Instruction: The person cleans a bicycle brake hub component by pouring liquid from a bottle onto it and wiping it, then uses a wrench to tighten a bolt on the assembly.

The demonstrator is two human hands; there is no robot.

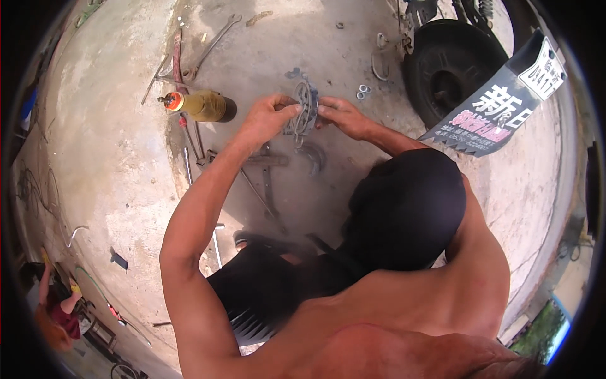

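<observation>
Both my hands grip a round, grey metal brake plate (pixel 305 104), held on edge above the concrete floor. My left hand (pixel 273 118) pinches its left side between thumb and fingers. On the opposite side, my right hand (pixel 342 117) has its fingertips closed on the rim. A loose curved piece like a brake shoe (pixel 312 159) lies on the floor just below the plate. Left of it is a hammer (pixel 268 160). Small dark parts (pixel 294 73) show beyond the plate; their kind is too small to tell.
A bottle of yellow-brown liquid (pixel 205 106) stands to the left, with wrenches (pixel 218 43) and rods around it. Metal rings (pixel 363 92) lie at the right. A vehicle wheel (pixel 445 79) and black mud flap (pixel 486 114) stand close to my right arm. Another person (pixel 60 319) is far left.
</observation>
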